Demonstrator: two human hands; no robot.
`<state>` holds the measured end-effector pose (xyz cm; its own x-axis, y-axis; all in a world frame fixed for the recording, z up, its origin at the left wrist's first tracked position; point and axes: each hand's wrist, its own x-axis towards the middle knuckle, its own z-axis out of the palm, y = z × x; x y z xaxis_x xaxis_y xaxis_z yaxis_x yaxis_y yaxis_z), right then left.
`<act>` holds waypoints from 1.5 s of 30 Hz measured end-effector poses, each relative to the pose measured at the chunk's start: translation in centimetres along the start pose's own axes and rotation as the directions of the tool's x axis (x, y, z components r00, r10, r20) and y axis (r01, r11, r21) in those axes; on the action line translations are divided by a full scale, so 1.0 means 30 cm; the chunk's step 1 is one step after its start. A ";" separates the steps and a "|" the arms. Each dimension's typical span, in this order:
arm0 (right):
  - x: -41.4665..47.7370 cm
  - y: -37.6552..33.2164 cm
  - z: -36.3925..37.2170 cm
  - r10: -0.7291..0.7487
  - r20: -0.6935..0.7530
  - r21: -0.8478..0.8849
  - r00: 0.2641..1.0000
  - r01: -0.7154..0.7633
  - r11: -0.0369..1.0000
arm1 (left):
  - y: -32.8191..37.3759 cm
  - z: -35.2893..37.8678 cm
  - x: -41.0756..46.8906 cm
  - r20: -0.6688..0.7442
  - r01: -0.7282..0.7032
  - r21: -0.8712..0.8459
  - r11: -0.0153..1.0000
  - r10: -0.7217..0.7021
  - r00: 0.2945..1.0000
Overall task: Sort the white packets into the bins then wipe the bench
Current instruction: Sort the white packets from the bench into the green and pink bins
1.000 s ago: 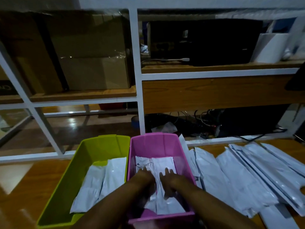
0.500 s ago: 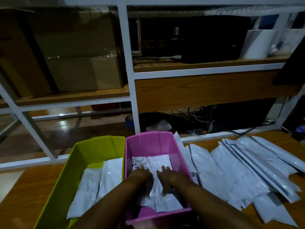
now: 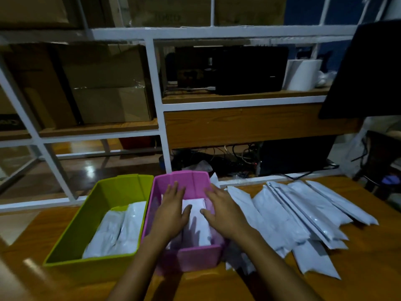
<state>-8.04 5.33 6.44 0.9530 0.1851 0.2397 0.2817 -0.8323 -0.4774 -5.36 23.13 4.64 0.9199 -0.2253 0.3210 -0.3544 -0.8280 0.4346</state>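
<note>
A pink bin (image 3: 186, 259) stands on the wooden bench (image 3: 358, 276) with white packets (image 3: 198, 222) lying inside. My left hand (image 3: 171, 211) hovers over the bin's left half, fingers straight and spread, holding nothing. My right hand (image 3: 223, 211) is over the bin's right edge, fingers also spread and empty. A green bin (image 3: 71, 253) stands touching the pink one on its left and holds more white packets (image 3: 118, 231). Several loose white packets (image 3: 303, 216) lie fanned out on the bench to the right.
A white metal shelf frame (image 3: 161, 118) rises behind the bench, with cardboard boxes (image 3: 102, 88) at the left and black equipment (image 3: 238, 70) at the right. Cables (image 3: 234, 157) tangle behind the bins. A dark object (image 3: 366, 70) hangs at the far right.
Both hands have lifted off the packets in the pink bin and spread apart, palms down. The camera has tilted up and shows more of the shelf.
</note>
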 end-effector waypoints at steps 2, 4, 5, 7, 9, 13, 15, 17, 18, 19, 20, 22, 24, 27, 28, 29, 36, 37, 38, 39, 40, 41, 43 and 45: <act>-0.113 0.020 -0.058 0.008 -0.078 0.053 0.997 -0.004 0.999 | 0.089 0.028 -0.080 -0.118 -0.024 -0.063 0.998 0.017 0.993; -0.221 0.056 -0.101 0.022 -0.129 0.087 0.991 -0.011 0.996 | 0.179 0.069 -0.156 -0.177 -0.039 -0.120 0.992 0.017 0.984; -0.272 0.080 -0.117 0.031 -0.150 0.097 0.988 -0.017 0.995 | 0.224 0.092 -0.185 -0.190 -0.047 -0.141 0.989 0.020 0.982; -0.357 0.134 -0.144 0.044 -0.178 0.104 0.983 -0.026 0.994 | 0.311 0.131 -0.231 -0.198 -0.074 -0.162 0.984 0.041 0.979; -0.426 0.187 -0.174 0.048 -0.195 0.099 0.980 -0.029 0.995 | 0.384 0.172 -0.254 -0.193 -0.121 -0.165 0.979 0.088 0.977; -0.517 0.292 -0.244 0.096 -0.219 0.100 0.971 -0.075 0.992 | 0.500 0.253 -0.244 -0.163 -0.177 -0.175 0.969 0.148 0.975; -0.536 0.347 -0.284 0.133 -0.215 0.097 0.968 -0.114 0.989 | 0.540 0.290 -0.216 -0.141 -0.180 -0.174 0.968 0.156 0.978; -0.533 0.411 -0.323 0.163 -0.213 0.076 0.963 -0.150 0.986 | 0.564 0.327 -0.171 -0.124 -0.183 -0.160 0.970 0.164 0.979; -0.525 0.444 -0.339 0.180 -0.212 0.070 0.961 -0.169 0.983 | 0.572 0.343 -0.146 -0.113 -0.180 -0.155 0.971 0.164 0.980; -0.513 0.480 -0.353 0.195 -0.210 0.071 0.958 -0.183 0.980 | 0.578 0.360 -0.120 -0.103 -0.174 -0.153 0.973 0.160 0.982; -0.497 0.516 -0.364 0.207 -0.209 0.072 0.956 -0.197 0.978 | 0.583 0.376 -0.091 -0.094 -0.170 -0.152 0.974 0.157 0.983; -0.454 0.590 -0.383 0.231 -0.208 0.056 0.950 -0.224 0.973 | 0.590 0.411 -0.032 -0.075 -0.153 -0.137 0.979 0.144 0.987; -0.403 0.663 -0.393 0.252 -0.202 0.039 0.946 -0.249 0.968 | 0.582 0.457 0.029 -0.056 -0.117 -0.099 0.988 0.112 0.992; -0.320 0.778 -0.389 0.292 -0.189 0.040 0.938 -0.289 0.956 | 0.553 0.536 0.113 0.005 -0.060 -0.034 0.998 0.060 0.998; -0.294 0.817 -0.384 0.306 -0.176 0.043 0.936 -0.303 0.952 | 0.545 0.562 0.138 0.041 -0.035 0.008 0.999 0.034 0.999; -0.266 0.860 -0.376 0.320 -0.162 0.044 0.934 -0.317 0.947 | 0.531 0.592 0.161 0.070 -0.014 0.063 0.998 0.009 0.997; -0.161 1.097 -0.266 0.375 0.136 0.027 0.917 -0.382 0.924 | 0.406 0.769 0.184 0.278 0.087 0.244 0.966 -0.155 0.948; -0.170 1.120 -0.239 0.371 0.160 0.020 0.915 -0.378 0.925 | 0.404 0.787 0.171 0.293 0.093 0.226 0.970 -0.159 0.943; -0.174 1.136 -0.215 0.369 0.174 0.016 0.913 -0.377 0.926 | 0.409 0.798 0.168 0.291 0.099 0.208 0.973 -0.159 0.943; -0.172 1.156 -0.187 0.366 0.173 0.013 0.914 -0.374 0.927 | 0.411 0.808 0.174 0.280 0.114 0.185 0.976 -0.163 0.946; -0.167 1.160 -0.166 0.363 0.164 0.006 0.917 -0.369 0.929 | 0.414 0.810 0.181 0.265 0.132 0.164 0.978 -0.172 0.949; -0.160 1.159 -0.150 0.356 0.148 0.000 0.923 -0.360 0.933 | 0.411 0.813 0.188 0.254 0.143 0.152 0.978 -0.178 0.951; -0.150 1.149 -0.127 0.341 0.081 -0.013 0.937 -0.341 0.940 | 0.406 0.819 0.191 0.220 0.146 0.118 0.982 -0.170 0.961; -0.144 1.141 -0.118 0.322 0.027 -0.013 0.946 -0.322 0.947 | 0.414 0.824 0.186 0.190 0.144 0.061 0.988 -0.153 0.970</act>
<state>-2.90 -25.82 -7.95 0.9956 -0.0792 0.0504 -0.0417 -0.8545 -0.5177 -0.47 -1.10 -8.99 0.9783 -0.1892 0.0849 -0.2074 -0.8814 0.4244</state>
